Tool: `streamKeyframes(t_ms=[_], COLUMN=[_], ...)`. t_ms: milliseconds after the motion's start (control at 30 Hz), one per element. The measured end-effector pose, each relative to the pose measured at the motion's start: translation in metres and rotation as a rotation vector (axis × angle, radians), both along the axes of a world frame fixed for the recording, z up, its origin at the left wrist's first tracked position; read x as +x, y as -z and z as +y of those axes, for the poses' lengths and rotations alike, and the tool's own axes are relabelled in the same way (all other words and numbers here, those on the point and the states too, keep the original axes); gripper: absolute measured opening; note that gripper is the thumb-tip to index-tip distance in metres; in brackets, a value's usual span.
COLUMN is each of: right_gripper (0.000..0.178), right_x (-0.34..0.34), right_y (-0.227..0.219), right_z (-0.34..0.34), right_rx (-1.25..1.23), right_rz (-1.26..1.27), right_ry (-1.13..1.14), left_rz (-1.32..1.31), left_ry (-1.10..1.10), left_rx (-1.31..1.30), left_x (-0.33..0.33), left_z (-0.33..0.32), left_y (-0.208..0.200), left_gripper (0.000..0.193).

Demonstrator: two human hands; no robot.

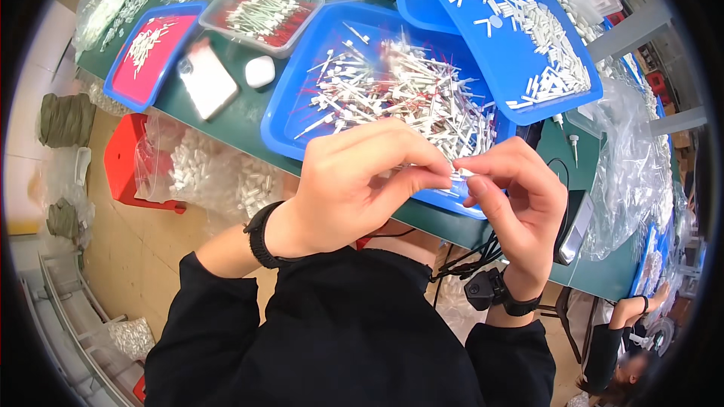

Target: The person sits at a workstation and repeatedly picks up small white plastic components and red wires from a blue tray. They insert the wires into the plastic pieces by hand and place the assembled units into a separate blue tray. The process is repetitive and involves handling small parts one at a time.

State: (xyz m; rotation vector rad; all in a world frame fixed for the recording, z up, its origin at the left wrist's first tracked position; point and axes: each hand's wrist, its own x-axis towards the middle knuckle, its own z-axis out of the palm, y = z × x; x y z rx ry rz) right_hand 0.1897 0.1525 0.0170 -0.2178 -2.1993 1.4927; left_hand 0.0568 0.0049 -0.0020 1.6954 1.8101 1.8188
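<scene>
Over the near edge of the large blue tray (280,117), my two hands meet with their fingertips almost touching. My right hand (524,200) pinches a small white plastic piece (464,172) between thumb and forefinger. My left hand (362,181) is closed in a pinch right beside it; what lies between its fingertips is too small and covered to make out. Behind the hands, the tray holds a heap of thin white plastic parts (422,90), many with red thin stems.
A tilted blue tray (483,53) of white tubes overlaps the large tray at right. Left of it stand a clear box (215,19), a white earbud case (260,71), a phone (207,83) and a red-lined tray (162,49). Black cables (483,252) hang at the table edge. A co-worker's arm (630,309) shows at lower right.
</scene>
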Motion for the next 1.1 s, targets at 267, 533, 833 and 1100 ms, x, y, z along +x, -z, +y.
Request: streamKeyframes(t_ms=[267,533,833,1100], right_gripper=[0.020,0.016,0.008,0.013], right_x=[0.011,0.008,0.005,0.007], right_y=[0.001,0.002,0.032,0.018], right_z=[0.000,-0.003,-0.007,-0.016], right_rx=[-0.005,0.220,-0.163,0.470], right_rz=[-0.031,-0.031,-0.086,0.101], right_ry=[0.014,-0.013,0.216,0.141], left_rz=[-0.047,0.150,-0.246,0.049], left_ry=[0.003,-0.022,-0.020,-0.056], left_rx=[-0.020,0.033,-0.242,-0.087], left_x=[0.007,0.009,0.009,0.009], left_z=[0.000,0.002,0.004,-0.008], left_y=[0.004,0.012,0.003,0.011], left_gripper=[0.013,0.015,0.019,0.020])
